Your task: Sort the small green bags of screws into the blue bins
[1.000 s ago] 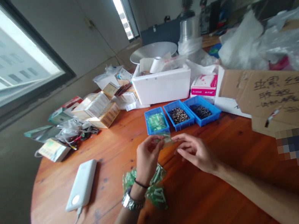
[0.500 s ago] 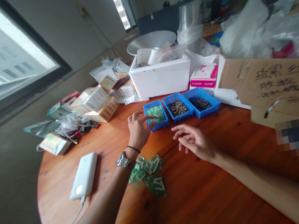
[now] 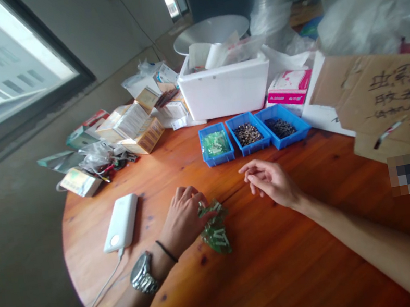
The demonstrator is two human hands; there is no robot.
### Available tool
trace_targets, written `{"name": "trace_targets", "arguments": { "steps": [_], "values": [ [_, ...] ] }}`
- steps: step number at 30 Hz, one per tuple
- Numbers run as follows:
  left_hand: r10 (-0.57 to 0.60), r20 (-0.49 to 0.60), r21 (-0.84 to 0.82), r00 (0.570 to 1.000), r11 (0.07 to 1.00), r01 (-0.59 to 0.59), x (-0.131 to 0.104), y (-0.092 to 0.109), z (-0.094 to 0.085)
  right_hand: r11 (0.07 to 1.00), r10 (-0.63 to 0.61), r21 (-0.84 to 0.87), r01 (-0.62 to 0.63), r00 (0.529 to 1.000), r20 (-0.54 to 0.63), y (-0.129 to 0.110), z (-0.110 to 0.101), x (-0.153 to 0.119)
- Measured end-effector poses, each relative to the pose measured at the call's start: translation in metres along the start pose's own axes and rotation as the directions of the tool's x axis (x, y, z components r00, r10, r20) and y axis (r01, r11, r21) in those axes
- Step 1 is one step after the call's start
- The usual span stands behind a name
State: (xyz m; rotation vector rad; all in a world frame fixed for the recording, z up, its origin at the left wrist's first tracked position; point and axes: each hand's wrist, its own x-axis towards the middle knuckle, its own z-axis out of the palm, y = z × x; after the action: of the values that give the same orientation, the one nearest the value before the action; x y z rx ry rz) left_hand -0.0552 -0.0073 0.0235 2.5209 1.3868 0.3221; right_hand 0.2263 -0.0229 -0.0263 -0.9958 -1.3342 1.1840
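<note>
My left hand (image 3: 184, 211), with a watch and dark band at the wrist, is curled over the left side of a small pile of green plastic packets (image 3: 216, 236). Its thumb and fingers close around some of them; whitish pieces show through the plastic, and the hand hides part of the pile. To the right, my right hand (image 3: 271, 181) hovers above the table, fingers loosely bent and apart, holding nothing. Beyond the hands stand a blue bin of similar green packets (image 3: 219, 160), a blue bin of brownish metal parts (image 3: 257, 147) and a blue bin of dark parts (image 3: 290, 140).
A white power bank (image 3: 123, 218) with a cable lies on the wooden table (image 3: 222, 298) at left. Behind the bins stands a white foam box (image 3: 228, 91). Small cartons (image 3: 142, 138) are heaped at back left, and a cardboard sheet (image 3: 371, 108) with handwriting stands at right.
My left hand has come back from the green-packet bin to the pile nearer me and curled onto it. The right hand has stayed nearly in place. The view has tilted down slightly.
</note>
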Motion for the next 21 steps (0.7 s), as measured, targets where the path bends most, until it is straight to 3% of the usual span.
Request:
{"name": "trace_targets", "arguments": {
  "steps": [3, 5, 7, 9, 12, 14, 17, 21],
  "values": [
    [-0.093, 0.005, -0.189, 0.996, 0.978, 0.092, 0.013, 0.011, -0.004, 1.0, -0.018, -0.005, 0.018, 1.0, -0.011, -0.002, 0.001, -0.001],
    [-0.176, 0.027, -0.398, 0.984, 0.901, 0.172, 0.022, 0.021, -0.005, 1.0, -0.016, -0.014, 0.017, 1.0, 0.004, -0.005, 0.003, -0.001],
    [-0.213, 0.081, -0.645, 0.974, 0.733, 0.214, 0.03, 0.031, -0.001, 1.0, 0.019, -0.015, -0.019, 0.999, 0.038, -0.007, 0.006, -0.002],
    [-0.216, 0.132, -0.834, 0.968, 0.503, 0.226, 0.035, 0.042, 0.007, 0.996, 0.088, 0.019, -0.089, 0.995, 0.057, -0.008, 0.008, -0.001],
    [-0.245, 0.174, -0.952, 0.954, 0.206, 0.227, 0.039, 0.055, 0.025, 0.966, 0.202, 0.161, -0.203, 0.979, 0.024, -0.009, 0.008, 0.001],
    [-0.265, 0.197, -0.971, 0.944, 0.08, 0.225, 0.04, 0.061, 0.036, 0.933, 0.27, 0.238, -0.271, 0.962, 0.038, -0.01, 0.006, 0.003],
    [-0.266, 0.192, -0.976, 0.945, 0.045, 0.211, 0.042, 0.065, 0.043, 0.91, 0.32, 0.243, -0.337, 0.941, 0.108, -0.011, 0.003, 0.004],
    [-0.295, 0.103, -0.967, 0.95, 0.195, 0.166, 0.046, 0.064, 0.033, 0.956, 0.193, 0.224, -0.189, 0.981, 0.004, -0.01, 0.005, 0.006]
  ]
}}
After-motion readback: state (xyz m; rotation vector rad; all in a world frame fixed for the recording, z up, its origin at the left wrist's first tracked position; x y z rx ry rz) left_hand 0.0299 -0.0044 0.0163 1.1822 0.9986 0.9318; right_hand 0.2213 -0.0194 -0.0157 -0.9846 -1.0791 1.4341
